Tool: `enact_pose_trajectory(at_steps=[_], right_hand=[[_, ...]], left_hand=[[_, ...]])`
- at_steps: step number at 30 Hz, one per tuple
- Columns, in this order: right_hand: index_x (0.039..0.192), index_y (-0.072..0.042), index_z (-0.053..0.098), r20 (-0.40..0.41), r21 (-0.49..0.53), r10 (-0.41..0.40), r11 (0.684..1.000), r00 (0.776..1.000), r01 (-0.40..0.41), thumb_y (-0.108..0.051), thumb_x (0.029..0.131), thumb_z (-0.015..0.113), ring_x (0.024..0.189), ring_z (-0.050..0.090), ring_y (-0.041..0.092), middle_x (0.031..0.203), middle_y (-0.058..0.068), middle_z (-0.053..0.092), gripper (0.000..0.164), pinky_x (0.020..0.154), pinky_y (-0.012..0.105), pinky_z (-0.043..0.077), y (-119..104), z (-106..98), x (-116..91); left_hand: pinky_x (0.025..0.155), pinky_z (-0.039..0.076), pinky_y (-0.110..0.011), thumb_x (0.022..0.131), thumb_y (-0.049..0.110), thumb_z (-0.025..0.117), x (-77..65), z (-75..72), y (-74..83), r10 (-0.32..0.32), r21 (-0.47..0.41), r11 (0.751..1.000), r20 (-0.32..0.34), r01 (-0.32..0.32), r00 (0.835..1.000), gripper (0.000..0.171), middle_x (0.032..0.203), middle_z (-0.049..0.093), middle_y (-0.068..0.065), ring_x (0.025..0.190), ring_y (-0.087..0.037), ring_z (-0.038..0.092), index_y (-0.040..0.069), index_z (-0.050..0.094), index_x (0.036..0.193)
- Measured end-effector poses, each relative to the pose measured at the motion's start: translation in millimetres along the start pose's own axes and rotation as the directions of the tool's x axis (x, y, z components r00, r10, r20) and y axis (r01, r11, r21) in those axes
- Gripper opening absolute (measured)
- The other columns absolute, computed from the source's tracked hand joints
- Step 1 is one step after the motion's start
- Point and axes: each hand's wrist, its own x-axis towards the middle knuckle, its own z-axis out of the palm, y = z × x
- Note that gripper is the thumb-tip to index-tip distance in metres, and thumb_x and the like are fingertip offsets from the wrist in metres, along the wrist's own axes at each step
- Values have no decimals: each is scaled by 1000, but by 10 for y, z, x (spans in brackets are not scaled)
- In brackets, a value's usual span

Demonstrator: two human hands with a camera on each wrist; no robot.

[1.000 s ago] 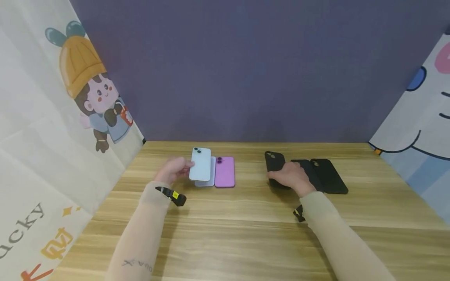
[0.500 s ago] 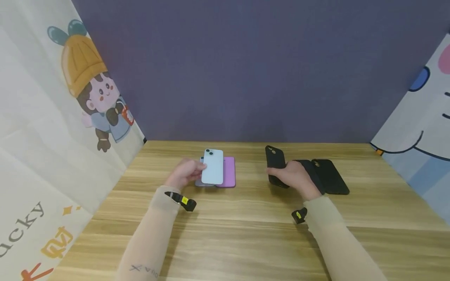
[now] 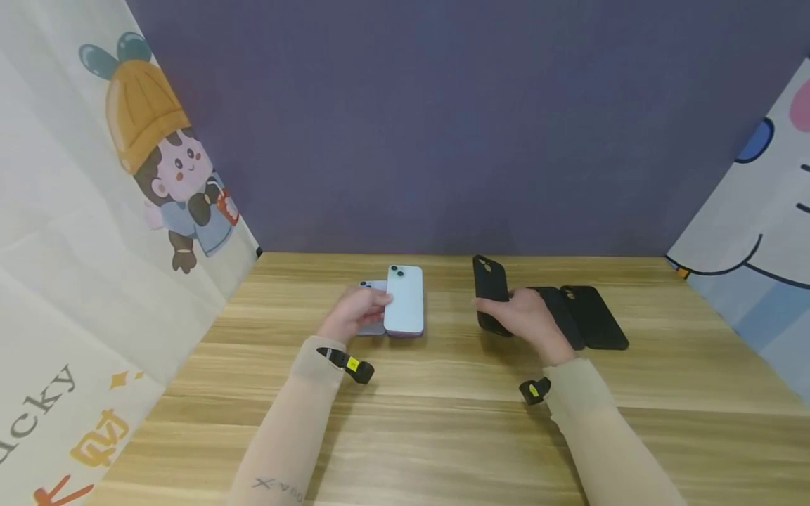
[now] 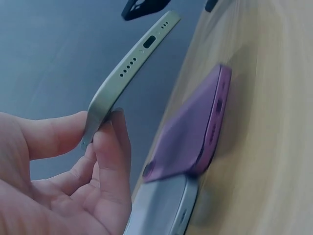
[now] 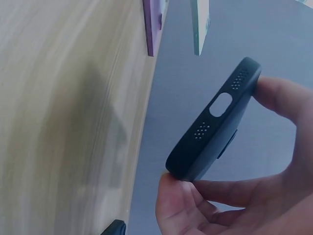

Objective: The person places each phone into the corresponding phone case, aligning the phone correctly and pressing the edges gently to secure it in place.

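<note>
My left hand pinches a pale blue phone by its left edge, holding it raised above the purple phone. In the left wrist view its port edge faces the camera, thumb on one side and fingers on the other. A light lavender phone lies beside the purple one, partly behind the hand. My right hand grips a black phone case by its two long sides, lifted and tilted above the table. The right wrist view shows the case's port cutout and speaker holes.
Two more black phone cases lie side by side to the right: one partly behind my right hand, the other beyond it. The wooden table ends at a dark blue-grey panel. Printed cloth hangs at both sides.
My left hand has carried the pale blue phone rightward, from over the lavender phone to over the purple one. My right hand has raised the black case slightly and moved it a little left.
</note>
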Motion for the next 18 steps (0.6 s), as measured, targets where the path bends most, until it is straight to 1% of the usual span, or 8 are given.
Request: enact_pose_trajectory(at_steps=[3,7,10,15,18], right_hand=[[140,9,49,-8,14,-12,1000,1000,12,-69,87,63,115,59,42,135,30,54,95,89,50,52,-46,8,-21],[149,10,39,-3,30,-28,999,1000,28,-70,88,62,125,53,46,144,33,47,102,95,55,50,-100,25,-52],[151,9,37,-2,30,-39,999,999,39,-71,88,61,126,53,47,146,33,46,105,95,55,51,-137,36,-62],[149,9,39,-17,35,-57,998,998,58,-72,88,61,122,56,46,142,33,50,104,92,53,52,-186,48,-74],[145,8,46,-37,42,-86,995,996,88,-68,89,62,116,60,43,136,31,55,96,89,52,53,-212,72,-76]], left_hand=[[78,58,-29,92,-2,67,16,74,-21,-2,-32,999,16,2,1000,33,96,69,-11,80,-17,67,-14,61,123],[78,58,-30,92,-3,67,21,158,-49,0,-62,998,42,2,999,31,94,69,-10,79,-17,68,-14,61,120],[79,59,-31,92,-3,67,16,206,-60,8,-65,998,64,-4,998,28,92,68,-9,78,-17,69,-13,62,117],[81,59,-32,93,-2,66,6,248,-62,43,-65,997,102,-36,994,24,93,68,-9,81,-17,69,-11,62,115],[81,59,-32,92,-2,66,-9,266,-46,59,-67,996,118,-52,991,24,96,69,-10,83,-18,69,-10,63,115]])
